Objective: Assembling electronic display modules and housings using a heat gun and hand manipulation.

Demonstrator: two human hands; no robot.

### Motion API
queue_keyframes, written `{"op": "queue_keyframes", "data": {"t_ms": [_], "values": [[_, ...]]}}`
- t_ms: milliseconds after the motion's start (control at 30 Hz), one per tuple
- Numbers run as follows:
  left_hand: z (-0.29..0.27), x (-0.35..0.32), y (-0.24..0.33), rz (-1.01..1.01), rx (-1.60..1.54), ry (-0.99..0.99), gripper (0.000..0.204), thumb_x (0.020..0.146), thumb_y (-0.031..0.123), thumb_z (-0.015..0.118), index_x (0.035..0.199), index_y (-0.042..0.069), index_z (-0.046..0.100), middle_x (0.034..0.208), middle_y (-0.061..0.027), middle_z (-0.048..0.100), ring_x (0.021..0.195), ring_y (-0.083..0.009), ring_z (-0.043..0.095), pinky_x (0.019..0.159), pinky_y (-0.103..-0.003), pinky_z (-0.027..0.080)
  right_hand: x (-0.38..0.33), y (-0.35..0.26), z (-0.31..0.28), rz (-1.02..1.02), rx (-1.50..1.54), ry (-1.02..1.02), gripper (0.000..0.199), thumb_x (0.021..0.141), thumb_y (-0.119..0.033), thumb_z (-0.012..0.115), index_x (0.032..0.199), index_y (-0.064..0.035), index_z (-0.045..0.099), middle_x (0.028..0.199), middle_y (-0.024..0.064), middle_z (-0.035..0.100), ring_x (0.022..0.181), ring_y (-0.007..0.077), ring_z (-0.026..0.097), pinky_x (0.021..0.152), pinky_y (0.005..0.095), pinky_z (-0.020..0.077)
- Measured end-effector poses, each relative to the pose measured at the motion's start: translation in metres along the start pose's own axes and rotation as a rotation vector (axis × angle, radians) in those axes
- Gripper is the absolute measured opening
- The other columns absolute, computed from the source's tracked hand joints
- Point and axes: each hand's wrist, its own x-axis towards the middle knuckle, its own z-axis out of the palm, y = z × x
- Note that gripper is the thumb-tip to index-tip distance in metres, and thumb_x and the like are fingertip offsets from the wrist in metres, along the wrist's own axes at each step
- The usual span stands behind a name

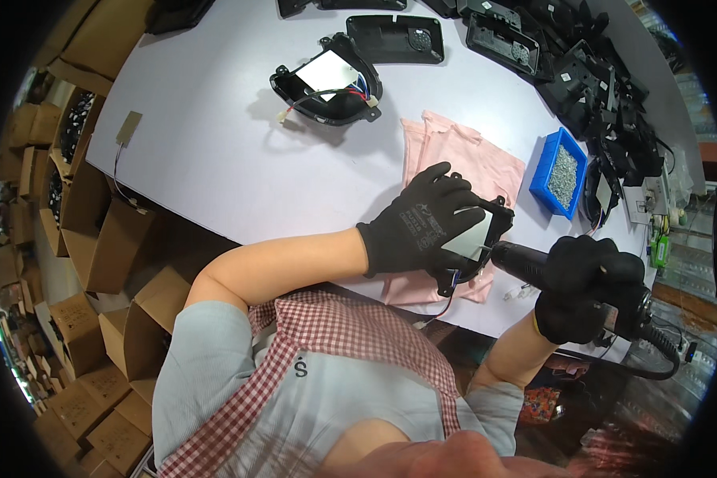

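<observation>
My left hand point(422, 219), in a black glove, presses down on a black plastic housing point(495, 229) with a pale flat plate point(468, 239) in it. The housing lies on a folded pink cloth point(486, 159), and coloured wires come out at its near side. My right hand point(585, 283), also gloved in black, is wrapped round a black corded electric screwdriver point(522, 263). The screwdriver lies nearly level, its tip touching or just beside the right edge of the plate. The left fingers are bent over the housing; their undersides are hidden.
A blue bin point(543, 179) of small silvery screws stands right of the cloth. A similar wired housing point(338, 107) lies farther off, near a black rectangular cover point(396, 40). Black plastic parts point(581, 95) are heaped at the far right. Cardboard boxes point(103, 239) line the left floor.
</observation>
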Motion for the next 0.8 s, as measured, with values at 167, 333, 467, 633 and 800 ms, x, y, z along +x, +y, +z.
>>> {"op": "queue_keyframes", "data": {"t_ms": [167,333,467,633,800], "values": [[0.004,-0.006,-0.006,-0.016,0.010,0.095,0.072,0.063,0.048,0.080,0.119,0.006,0.060,0.118,-0.0146,0.058,0.117,-0.0332,0.051,0.110,-0.052,0.028,0.003,0.006,0.002,-0.062,0.009,0.099,0.043,0.088,-0.034,0.068,0.111,-0.0027,0.049,0.056,0.0045,0.043,0.043,0.0141,0.040,0.040,0.0276,0.0353],[0.004,-0.005,-0.008,-0.004,0.091,0.103,0.065,0.068,0.053,0.074,0.115,0.009,0.063,0.115,-0.0136,0.059,0.115,-0.0309,0.051,0.109,-0.049,0.029,0.001,0.003,-0.004,-0.110,-0.018,0.144,0.050,0.086,-0.037,0.068,0.120,-0.0079,0.046,0.073,0.0060,0.051,0.051,0.0140,0.045,0.044,0.0285,0.0381],[0.009,-0.007,-0.007,0.003,0.034,0.153,0.059,0.069,0.051,0.073,0.112,0.011,0.064,0.115,-0.0115,0.059,0.119,-0.0293,0.050,0.108,-0.051,0.029,0.002,-0.007,-0.006,-0.138,0.019,0.143,0.054,0.086,-0.040,0.067,0.125,-0.0092,0.045,0.080,0.0056,0.052,0.061,0.0159,0.048,0.049,0.0313,0.0395],[-0.006,-0.005,-0.004,0.070,0.061,0.154,0.028,0.072,0.041,0.073,0.087,0.018,0.069,0.112,-0.0025,0.063,0.120,-0.0256,0.051,0.110,-0.051,0.026,0.008,-0.003,0.004,-0.186,0.200,0.154,0.054,0.087,-0.041,0.064,0.128,-0.0105,0.045,0.078,0.0041,0.050,0.063,0.0161,0.047,0.052,0.0296,0.0365],[-0.030,-0.027,-0.009,-0.005,0.089,0.100,0.011,0.070,0.032,0.074,0.068,0.022,0.069,0.110,0.0031,0.066,0.119,-0.0235,0.053,0.111,-0.051,0.025,0.014,-0.001,0.015,-0.166,0.394,0.266,0.050,0.088,-0.039,0.061,0.127,-0.0113,0.047,0.079,0.0039,0.049,0.062,0.0151,0.044,0.052,0.0281,0.0354]]}}
